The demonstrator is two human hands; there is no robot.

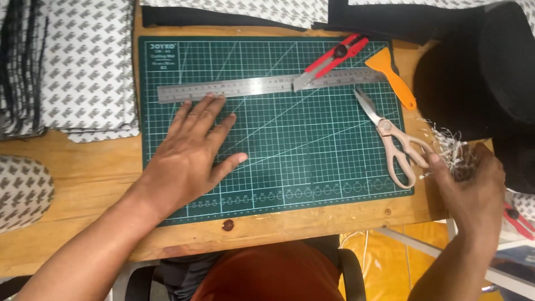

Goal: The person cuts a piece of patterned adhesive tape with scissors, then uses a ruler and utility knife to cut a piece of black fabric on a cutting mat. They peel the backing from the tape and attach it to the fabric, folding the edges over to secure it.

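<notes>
- Left hand [192, 147] flat on the green mat [312, 167], palm down, fingers spread apart, gripping nothing; seemingly pressing the mat steady on the wooden table [83, 184]
- Fingertips just short of the steel ruler [262, 86], laid straight across the mat's upper part, along the grid lines
- Right hand [473, 189] off the mat's right edge, fingers curled together around a tuft of pale scraps [451, 150], apparently gathered clear of the cutting area
- Scissors [390, 139] beside that hand, blades closed and pointing up the mat, beige handles nearly touching the scraps
- Red cutter [331, 58] resting across the ruler's right end, orange scraper [393, 75] just to its right, both at the mat's top right corner, within reach of the right hand
- Stacks of patterned grey-and-white sheets [83, 67] left of the mat and along the top edge, another rounded piece [22, 192] at lower left
- Black fabric [479, 72] heaped at top right, crowding the table corner and overlapping the scraper's side
- Centre of the mat bare between the hands; scissors the nearest obstacle on the right side
</notes>
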